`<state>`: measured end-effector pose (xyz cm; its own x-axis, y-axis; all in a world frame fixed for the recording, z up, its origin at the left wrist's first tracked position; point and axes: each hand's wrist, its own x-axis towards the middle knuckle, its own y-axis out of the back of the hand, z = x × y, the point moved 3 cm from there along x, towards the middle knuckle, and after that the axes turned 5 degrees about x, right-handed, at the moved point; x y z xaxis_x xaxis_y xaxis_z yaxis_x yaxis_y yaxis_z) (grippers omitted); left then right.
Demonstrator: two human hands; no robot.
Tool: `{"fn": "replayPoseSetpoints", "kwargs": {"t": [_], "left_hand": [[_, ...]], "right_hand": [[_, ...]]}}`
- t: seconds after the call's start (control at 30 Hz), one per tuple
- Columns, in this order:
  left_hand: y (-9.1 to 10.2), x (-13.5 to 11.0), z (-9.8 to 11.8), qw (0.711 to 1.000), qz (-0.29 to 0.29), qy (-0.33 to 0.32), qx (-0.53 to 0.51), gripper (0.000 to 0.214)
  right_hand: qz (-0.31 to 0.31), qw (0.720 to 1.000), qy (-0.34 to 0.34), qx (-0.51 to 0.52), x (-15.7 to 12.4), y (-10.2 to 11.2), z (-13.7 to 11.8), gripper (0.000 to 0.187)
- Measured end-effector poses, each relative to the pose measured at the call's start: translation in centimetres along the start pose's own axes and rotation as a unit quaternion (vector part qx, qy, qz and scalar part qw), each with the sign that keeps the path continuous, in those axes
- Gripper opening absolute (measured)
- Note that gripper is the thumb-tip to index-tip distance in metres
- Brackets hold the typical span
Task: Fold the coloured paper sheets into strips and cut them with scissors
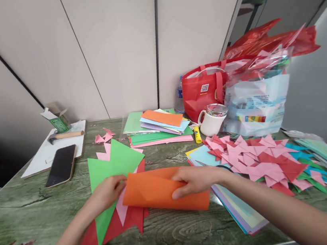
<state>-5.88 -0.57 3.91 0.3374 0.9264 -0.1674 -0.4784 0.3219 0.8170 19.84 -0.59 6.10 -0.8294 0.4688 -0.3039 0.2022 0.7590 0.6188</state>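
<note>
An orange sheet of paper (157,191), bent over on itself, is held between my hands above the table. My left hand (109,192) pinches its left corner with closed fingers. Across its middle lies my right hand (192,180), the thumb in front and the other fingers partly hidden behind the paper's upper edge. Below and left of the sheet are a green folded paper star (120,158), a red paper piece (106,234) and a pink paper point (122,212), overlapping one another.
Loose coloured sheets (241,208) and a heap of pink and red folded pieces (255,158) lie right. Behind stand a paper stack (160,135), glue stick (197,135), white mug (212,122), red bag (196,98) and plastic bag (257,106). A phone (61,165) and hammer (67,135) are left.
</note>
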Motion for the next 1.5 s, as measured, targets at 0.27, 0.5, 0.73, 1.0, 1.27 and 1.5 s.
{"fn": "replayPoseSetpoints", "kwargs": {"t": [0.27,0.5,0.73,1.0,1.27,1.5], "left_hand": [[-0.7,-0.4,1.9,0.977,0.045,0.016,-0.21,0.068],[-2.9,0.3,-0.1,0.976,0.116,0.064,-0.172,0.056],[-3.1,-0.3,1.2,0.962,0.212,-0.007,0.171,0.032],[-8.3,-0.2,4.6,0.876,0.054,-0.342,0.335,0.08],[-8.8,0.6,3.8,0.884,0.026,-0.332,0.329,0.085],[-8.5,0.7,3.7,0.893,0.017,-0.333,0.302,0.083]], "right_hand": [[0.023,0.996,-0.047,0.077,2.9,0.6,3.6,0.04],[0.08,0.973,-0.073,0.202,1.8,0.7,6.6,0.04],[0.235,0.922,-0.183,0.247,1.2,-0.9,8.5,0.034],[0.28,0.926,-0.243,0.071,1.5,-0.9,6.3,0.032],[0.331,0.922,-0.198,0.046,0.4,-2.3,6.2,0.035],[0.349,0.917,-0.166,0.102,0.3,-2.8,7.3,0.011]]}}
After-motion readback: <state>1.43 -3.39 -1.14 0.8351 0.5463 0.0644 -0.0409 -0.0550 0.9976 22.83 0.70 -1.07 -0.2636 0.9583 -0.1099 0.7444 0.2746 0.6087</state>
